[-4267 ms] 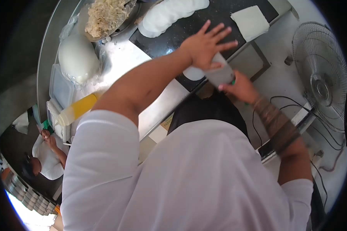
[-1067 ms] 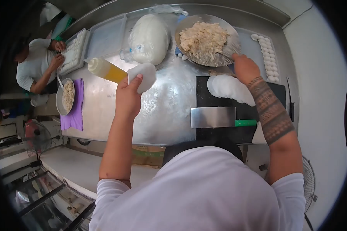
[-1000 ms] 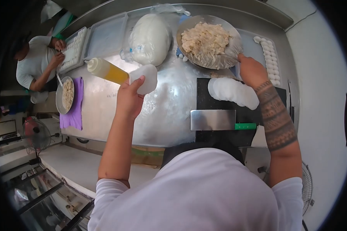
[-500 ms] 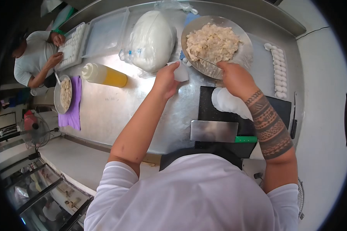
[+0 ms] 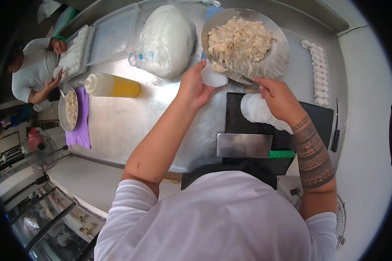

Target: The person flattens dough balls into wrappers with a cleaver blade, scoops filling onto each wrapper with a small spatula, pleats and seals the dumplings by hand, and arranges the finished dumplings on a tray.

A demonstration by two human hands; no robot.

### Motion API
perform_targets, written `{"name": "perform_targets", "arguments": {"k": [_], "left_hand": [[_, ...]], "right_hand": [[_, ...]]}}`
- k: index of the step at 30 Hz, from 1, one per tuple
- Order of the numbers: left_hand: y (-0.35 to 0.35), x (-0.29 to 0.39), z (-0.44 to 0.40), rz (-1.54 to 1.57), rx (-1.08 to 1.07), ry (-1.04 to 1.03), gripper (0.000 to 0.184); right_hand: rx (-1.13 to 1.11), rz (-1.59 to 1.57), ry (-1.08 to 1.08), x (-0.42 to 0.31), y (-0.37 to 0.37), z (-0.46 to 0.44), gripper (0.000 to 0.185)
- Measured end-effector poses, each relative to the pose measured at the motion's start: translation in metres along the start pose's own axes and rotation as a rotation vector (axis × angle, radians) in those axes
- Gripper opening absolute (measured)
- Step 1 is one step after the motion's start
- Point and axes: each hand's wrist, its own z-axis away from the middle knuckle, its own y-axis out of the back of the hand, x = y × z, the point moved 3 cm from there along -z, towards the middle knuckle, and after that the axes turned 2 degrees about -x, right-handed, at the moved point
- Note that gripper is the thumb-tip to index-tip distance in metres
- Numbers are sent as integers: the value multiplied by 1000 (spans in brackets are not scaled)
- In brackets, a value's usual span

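Note:
My left hand [image 5: 196, 87] holds a thin white wrapper [image 5: 214, 78] beside the rim of the metal bowl [image 5: 279, 40]. Closed round a thin metal spreader [image 5: 244, 77], my right hand [image 5: 279, 96] is at the bowl's lower right. The spreader's tip touches the wrapper with a small lump of filling on it. Pale chunky filling [image 5: 239, 39] is heaped in the bowl. Overlapping white wrappers [image 5: 259, 111] lie on the black board [image 5: 237, 124], above a cleaver [image 5: 244, 145] with a green handle.
A bagged white mass [image 5: 167, 41] and an oil bottle [image 5: 113, 85] stand to the left. A row of dumplings [image 5: 320, 74] lies at right, near a knife [image 5: 336, 130]. At far left, a co-worker [image 5: 39, 63] is beside a filled tray [image 5: 76, 52] and a smaller bowl [image 5: 69, 111].
The cleaver went from my hands onto the board. My left hand moved right with a wrapper to the bowl. My right hand took the spreader, now carrying filling to the wrapper.

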Motion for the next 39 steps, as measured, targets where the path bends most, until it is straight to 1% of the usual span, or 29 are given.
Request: {"name": "perform_targets", "arguments": {"k": [1,4,5,8,11,12,14,16,17,19,20,22,23,25,26,28,29,32,34,35,38,39], "left_hand": [[2,-2,2,28,-30,20,44],[9,-9,10,113,-102,72,46],[10,-10,15,137,-114,78,47],[19,-5,20,166,-88,68,47],[32,4,19,87,-2,-13,47],[35,7,17,45,29,-46,47],[34,7,15,5,58,-51,45],[30,7,16,-21,84,-64,44],[30,6,14,-26,62,-70,44],[32,3,9,-35,20,-82,44],[34,3,7,-56,32,-92,43],[34,5,5,-94,56,-109,42],[34,6,4,-90,77,-116,38],[26,9,5,-81,113,-124,32],[26,8,2,-81,107,-129,32],[28,8,-5,-82,97,-138,31],[30,7,-10,-81,59,-119,32],[29,3,-12,-66,-28,-59,38],[11,3,6,-40,-54,-13,44],[12,-1,8,-21,-80,20,44],[16,-7,16,34,-165,96,47],[18,-7,22,53,-197,108,48]], "right_hand": [[-19,-82,-16,-2,0,8,40],[84,106,140,-14,-8,33,43],[74,232,154,-22,-8,39,44],[-21,300,93,-30,3,51,42],[59,336,8,-40,28,34,39],[103,306,23,-38,29,25,38],[193,245,53,-32,24,0,37],[217,245,30,-30,8,-24,38],[228,243,19,-32,0,-33,38],[234,263,3,-36,-12,-44,35],[237,274,-4,-39,-17,-48,35],[171,292,-77,-49,-21,-47,39],[138,302,-115,-51,-23,-44,41],[156,318,-60,-49,-26,-38,40],[166,327,-33,-48,-26,-34,39],[113,306,-22,-41,-23,-22,41],[86,294,-14,-37,-22,-15,41],[112,94,16,-34,-18,10,41],[110,36,27,-31,-18,26,42],[109,7,33,-32,-19,34,43],[74,252,2,-40,-18,55,46],[66,273,17,-42,-16,62,46]]}}
